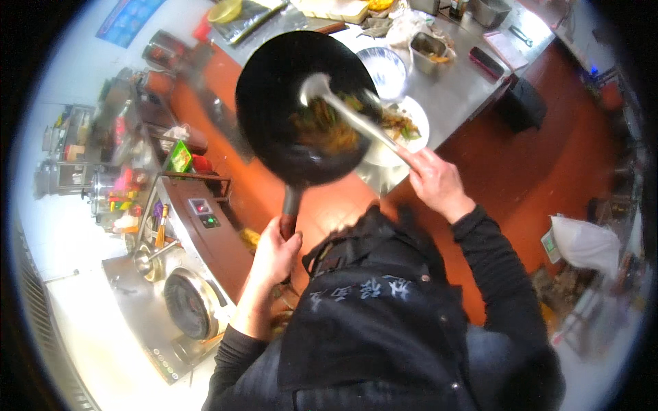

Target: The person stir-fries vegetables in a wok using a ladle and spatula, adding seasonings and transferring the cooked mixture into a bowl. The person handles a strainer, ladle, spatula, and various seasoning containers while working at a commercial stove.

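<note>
My left hand (276, 250) grips the handle of a black wok (267, 97), which is held up in front of me beside the steel table. In my right hand (439, 182) is the handle of a metal wok ladle (360, 122), its bowl end over the wok. Stir-fried food (329, 128), brownish with green pieces, lies in the wok's lower right part; motion blurs it. Just right of the wok, partly behind the ladle, a white plate (422, 115) at the table's corner carries similar food. Behind it stands a blue-and-white bowl (383, 72), partly covered by the wok's rim.
The stainless steel table (452, 97) holds a metal container (429, 51) and a dark red phone-like object (486, 64). A black bin-like object (520, 103) is by its right edge. To my left is a cooking range (139, 308) with a round burner (187, 303). Orange-red floor (565, 138) spreads right.
</note>
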`<move>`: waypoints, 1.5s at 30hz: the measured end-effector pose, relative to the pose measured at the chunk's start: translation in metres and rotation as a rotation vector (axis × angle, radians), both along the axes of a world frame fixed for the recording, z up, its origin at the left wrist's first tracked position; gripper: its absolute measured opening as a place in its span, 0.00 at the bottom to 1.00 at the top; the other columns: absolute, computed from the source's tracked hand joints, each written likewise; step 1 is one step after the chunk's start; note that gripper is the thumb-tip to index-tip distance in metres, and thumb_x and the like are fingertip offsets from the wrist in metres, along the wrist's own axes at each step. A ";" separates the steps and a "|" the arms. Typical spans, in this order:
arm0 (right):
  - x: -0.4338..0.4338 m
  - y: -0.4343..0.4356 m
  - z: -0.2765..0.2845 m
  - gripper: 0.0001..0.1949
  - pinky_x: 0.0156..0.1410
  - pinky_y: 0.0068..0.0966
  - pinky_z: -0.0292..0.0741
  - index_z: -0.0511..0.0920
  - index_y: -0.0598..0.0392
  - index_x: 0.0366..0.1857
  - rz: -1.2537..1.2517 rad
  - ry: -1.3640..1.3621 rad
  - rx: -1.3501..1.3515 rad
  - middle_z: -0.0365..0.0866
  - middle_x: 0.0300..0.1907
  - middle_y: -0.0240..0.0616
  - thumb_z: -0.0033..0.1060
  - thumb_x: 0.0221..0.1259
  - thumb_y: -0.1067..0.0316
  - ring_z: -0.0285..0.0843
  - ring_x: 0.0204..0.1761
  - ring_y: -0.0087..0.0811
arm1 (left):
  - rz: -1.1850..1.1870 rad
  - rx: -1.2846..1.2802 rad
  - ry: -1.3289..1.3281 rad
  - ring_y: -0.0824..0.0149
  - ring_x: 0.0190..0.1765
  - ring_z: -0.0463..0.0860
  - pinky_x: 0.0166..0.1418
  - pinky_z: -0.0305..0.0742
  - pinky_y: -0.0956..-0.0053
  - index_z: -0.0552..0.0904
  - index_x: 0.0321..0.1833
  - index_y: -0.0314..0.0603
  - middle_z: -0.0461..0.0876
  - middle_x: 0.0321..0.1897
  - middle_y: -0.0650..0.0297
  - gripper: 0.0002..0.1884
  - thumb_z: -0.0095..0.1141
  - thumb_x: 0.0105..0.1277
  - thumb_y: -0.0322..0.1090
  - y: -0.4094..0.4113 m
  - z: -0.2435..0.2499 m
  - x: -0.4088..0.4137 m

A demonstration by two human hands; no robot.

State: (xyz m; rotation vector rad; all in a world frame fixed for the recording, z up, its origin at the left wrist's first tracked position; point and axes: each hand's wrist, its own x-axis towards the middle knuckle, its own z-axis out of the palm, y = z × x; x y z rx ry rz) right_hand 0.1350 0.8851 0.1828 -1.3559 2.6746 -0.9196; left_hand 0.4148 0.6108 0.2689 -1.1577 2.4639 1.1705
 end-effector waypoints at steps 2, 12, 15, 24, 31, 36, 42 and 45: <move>-0.005 0.022 -0.007 0.27 0.45 0.43 0.92 0.84 0.34 0.76 0.022 -0.012 -0.025 0.85 0.46 0.37 0.65 0.74 0.70 0.91 0.38 0.46 | 0.040 0.034 0.015 0.69 0.31 0.82 0.35 0.80 0.70 0.80 0.68 0.36 0.82 0.35 0.64 0.21 0.66 0.77 0.36 0.003 0.000 -0.005; -0.040 0.079 -0.029 0.26 0.44 0.44 0.90 0.83 0.40 0.76 -0.064 -0.096 -0.053 0.85 0.46 0.40 0.64 0.76 0.70 0.90 0.40 0.48 | 0.102 0.051 0.020 0.70 0.26 0.80 0.30 0.77 0.68 0.79 0.60 0.36 0.80 0.31 0.65 0.16 0.67 0.77 0.35 0.032 -0.006 -0.040; -0.050 0.090 -0.035 0.27 0.44 0.45 0.90 0.81 0.41 0.78 -0.057 -0.071 -0.028 0.84 0.47 0.40 0.63 0.77 0.70 0.90 0.39 0.49 | 0.109 0.027 -0.037 0.68 0.29 0.82 0.33 0.79 0.67 0.79 0.58 0.36 0.81 0.32 0.63 0.15 0.67 0.76 0.35 0.047 0.008 -0.057; -0.031 0.137 -0.045 0.30 0.51 0.47 0.88 0.80 0.41 0.80 -0.096 -0.232 0.053 0.85 0.50 0.43 0.67 0.73 0.72 0.89 0.47 0.52 | -0.060 -0.322 -0.059 0.41 0.50 0.92 0.56 0.86 0.51 0.82 0.59 0.36 0.91 0.44 0.43 0.18 0.69 0.75 0.39 0.048 -0.010 -0.075; -0.027 0.153 -0.046 0.30 0.53 0.48 0.88 0.81 0.42 0.80 -0.152 -0.261 0.095 0.84 0.50 0.44 0.68 0.73 0.70 0.90 0.49 0.51 | -0.015 -0.376 -0.134 0.39 0.56 0.93 0.61 0.87 0.49 0.83 0.62 0.37 0.92 0.51 0.42 0.19 0.70 0.75 0.38 0.048 -0.007 -0.094; -0.042 0.118 -0.058 0.26 0.46 0.48 0.90 0.82 0.43 0.76 -0.074 -0.145 -0.073 0.84 0.49 0.42 0.66 0.75 0.71 0.91 0.43 0.51 | -0.042 -0.398 -0.099 0.40 0.57 0.93 0.61 0.87 0.49 0.82 0.64 0.38 0.93 0.52 0.42 0.20 0.70 0.75 0.38 0.041 -0.015 -0.081; -0.057 0.103 -0.070 0.24 0.49 0.47 0.90 0.84 0.44 0.73 -0.033 -0.166 -0.028 0.85 0.51 0.43 0.67 0.73 0.71 0.91 0.46 0.52 | -0.032 -0.362 -0.078 0.41 0.58 0.93 0.63 0.87 0.50 0.83 0.63 0.37 0.93 0.52 0.42 0.19 0.70 0.75 0.39 0.043 -0.014 -0.085; -0.051 0.128 -0.070 0.24 0.53 0.46 0.90 0.85 0.45 0.73 -0.049 -0.214 0.029 0.87 0.53 0.43 0.69 0.73 0.70 0.91 0.50 0.51 | -0.012 -0.334 -0.085 0.41 0.58 0.93 0.64 0.87 0.51 0.83 0.62 0.37 0.93 0.53 0.43 0.19 0.70 0.75 0.39 0.045 -0.015 -0.093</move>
